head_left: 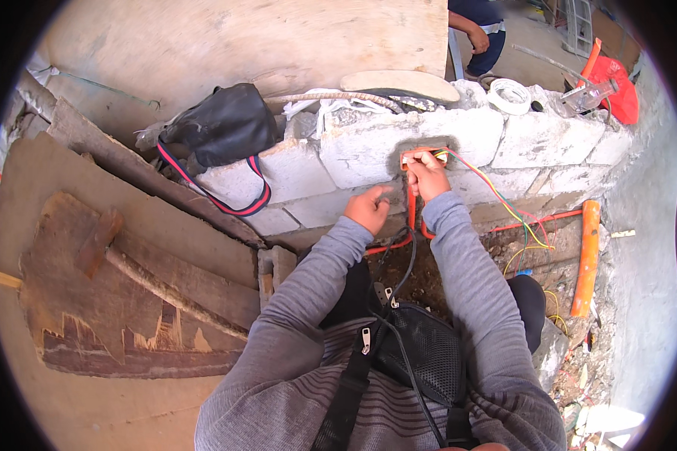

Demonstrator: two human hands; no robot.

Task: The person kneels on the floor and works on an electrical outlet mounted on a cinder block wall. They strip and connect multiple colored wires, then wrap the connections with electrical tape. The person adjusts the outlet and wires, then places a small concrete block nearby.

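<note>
In the head view, the right grip [429,177] is at the mouth of one orange box [403,162] set in the wall [361,146], fingers and thumb drawn together; whether they pinch anything, I cannot tell. The left grip [367,211] is lower and to its left, apart from the box, fingers curled; I cannot tell whether they close on something. At least three wires [483,174], yellow, red and green, come out just right of the right grip and trail down to its lower right. The step in hand looks like fingertip work at the box; the next move would seem to call for a light pinch, minding the loose wires. Directly below the right grip are two thin orange tubes [411,201]; well off to its lower right, one thick orange pipe [587,259]. Up and right of it sit one tape roll [509,98], one bottle [590,95] and one red bag [618,86]. Left of the left grip are one black bag [229,124], higher, and one hammer [169,289], lower.
</note>
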